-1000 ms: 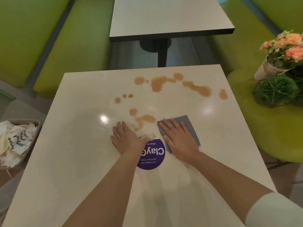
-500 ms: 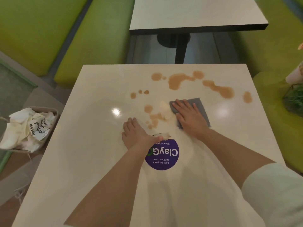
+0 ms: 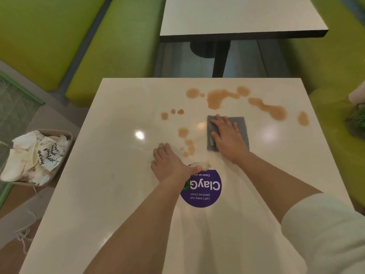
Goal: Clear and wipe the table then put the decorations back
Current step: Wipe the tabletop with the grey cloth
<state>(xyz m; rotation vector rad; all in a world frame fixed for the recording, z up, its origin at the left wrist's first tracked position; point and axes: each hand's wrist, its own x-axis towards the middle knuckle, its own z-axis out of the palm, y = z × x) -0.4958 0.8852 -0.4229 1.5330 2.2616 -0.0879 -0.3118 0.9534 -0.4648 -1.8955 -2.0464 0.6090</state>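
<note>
A cream table (image 3: 102,175) carries brown spill patches (image 3: 219,98) across its far half and a smaller trail (image 3: 187,143) near the middle. My right hand (image 3: 227,135) lies flat with straight fingers on a grey cloth (image 3: 242,125), pressing it to the table just right of the trail. My left hand (image 3: 169,163) rests flat on the table, fingers straight, beside a round purple sticker (image 3: 203,190). The decorations, a pale pot (image 3: 357,91) and a green plant in a wire frame (image 3: 356,121), sit on the green seat at the right edge, mostly cut off.
A tray (image 3: 68,135) of crumpled white wrappers and napkins sits left of the table. Green benches (image 3: 110,50) flank both sides. A second table (image 3: 243,16) on a dark post stands beyond. A shoe (image 3: 17,220) shows at lower left.
My right hand has slid the grey cloth away from me, up toward the large spill. The left hand stayed planted. The view shifted left, pushing the plants nearly out of frame.
</note>
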